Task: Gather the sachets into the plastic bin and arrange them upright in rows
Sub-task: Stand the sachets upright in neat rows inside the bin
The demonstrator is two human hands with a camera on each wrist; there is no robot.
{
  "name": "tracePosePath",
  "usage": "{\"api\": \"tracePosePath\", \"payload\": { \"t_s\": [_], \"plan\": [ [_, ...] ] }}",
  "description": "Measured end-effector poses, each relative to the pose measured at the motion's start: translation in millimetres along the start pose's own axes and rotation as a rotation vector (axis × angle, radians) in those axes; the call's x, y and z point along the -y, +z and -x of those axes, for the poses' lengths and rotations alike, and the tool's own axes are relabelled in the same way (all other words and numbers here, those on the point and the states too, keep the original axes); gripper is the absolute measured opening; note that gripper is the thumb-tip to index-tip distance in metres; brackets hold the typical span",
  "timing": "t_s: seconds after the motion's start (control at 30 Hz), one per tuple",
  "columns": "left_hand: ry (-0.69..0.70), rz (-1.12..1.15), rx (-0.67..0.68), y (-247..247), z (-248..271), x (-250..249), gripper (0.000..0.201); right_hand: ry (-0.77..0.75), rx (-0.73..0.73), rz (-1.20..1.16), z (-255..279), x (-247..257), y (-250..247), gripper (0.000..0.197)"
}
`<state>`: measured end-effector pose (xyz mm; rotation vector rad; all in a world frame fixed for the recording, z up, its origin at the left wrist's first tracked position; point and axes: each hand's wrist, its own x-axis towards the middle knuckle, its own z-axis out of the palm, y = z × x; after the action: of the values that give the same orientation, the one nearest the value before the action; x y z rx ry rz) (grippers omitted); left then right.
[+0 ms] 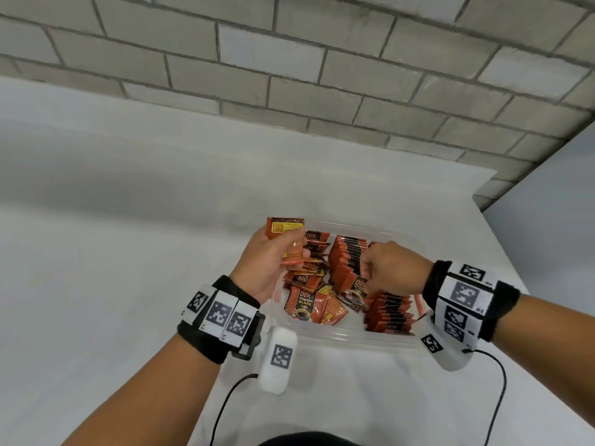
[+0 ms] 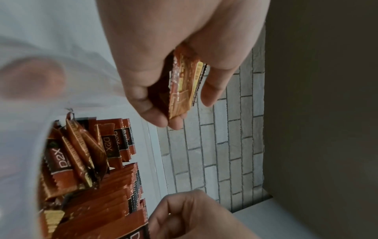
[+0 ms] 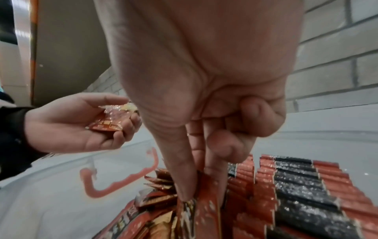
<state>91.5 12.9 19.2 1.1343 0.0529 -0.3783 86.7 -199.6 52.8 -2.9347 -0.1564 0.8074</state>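
The clear plastic bin (image 1: 338,338) is sitting on the white bench (image 1: 112,252), near the person and right of centre. Inside it, 2 rows of orange-and-black foil sachets (image 1: 349,262) are standing upright on the right side, while loose sachets (image 1: 309,300) are lying flat and overlapped on the left side.

The left hand (image 1: 273,262) is hovering over the bin's far-left corner, fingers and thumb curled round a small held stack of sachets (image 1: 285,228). The right hand (image 1: 392,268) is reaching down into the bin; in the right wrist view its thumb and 2 extended fingers (image 3: 180,177) are pinching 1 sachet (image 3: 206,210) at the near end of the left upright row, the other fingers folded.

Risk assessment: the upright rows are leaning only on each other, so pushing this sachet in could be tipping its neighbours over. The loose pile beside the row could be sliding under it and blocking a clean seat. The left hand's stack is fanning slightly and could be slipping.
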Motion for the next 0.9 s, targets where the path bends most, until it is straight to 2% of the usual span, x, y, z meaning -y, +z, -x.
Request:
{"api": "tracePosePath", "payload": {
  "t_s": [0.17, 0.33, 0.6, 0.73, 0.9],
  "plan": [
    [0.000, 0.015, 0.007, -2.3, -0.1, 3.6, 0.007, 0.027, 0.022, 0.108, -8.2, 10.6, 8.2, 0.008],
    [-0.011, 0.050, 0.013, -3.3, 0.2, 2.5, 0.009, 0.025, 0.009, 0.210, -10.9, 13.3, 14.2, 0.017],
    [-0.014, 0.042, 0.003, -3.9, -0.5, 3.5, 0.017, 0.015, 0.048, 0.297, -16.4, 12.2, 13.4, 0.015],
    [-0.020, 0.028, -0.002, -3.9, -0.4, 4.6, 0.017, 0.024, -0.002, 0.360, -16.6, 14.8, 17.0, 0.039],
    [-0.019, 0.029, 0.001, -4.1, 0.3, 4.8, 0.016, -0.046, -0.056, 0.442, -15.7, 16.2, 16.2, 0.033]
  ]
}}
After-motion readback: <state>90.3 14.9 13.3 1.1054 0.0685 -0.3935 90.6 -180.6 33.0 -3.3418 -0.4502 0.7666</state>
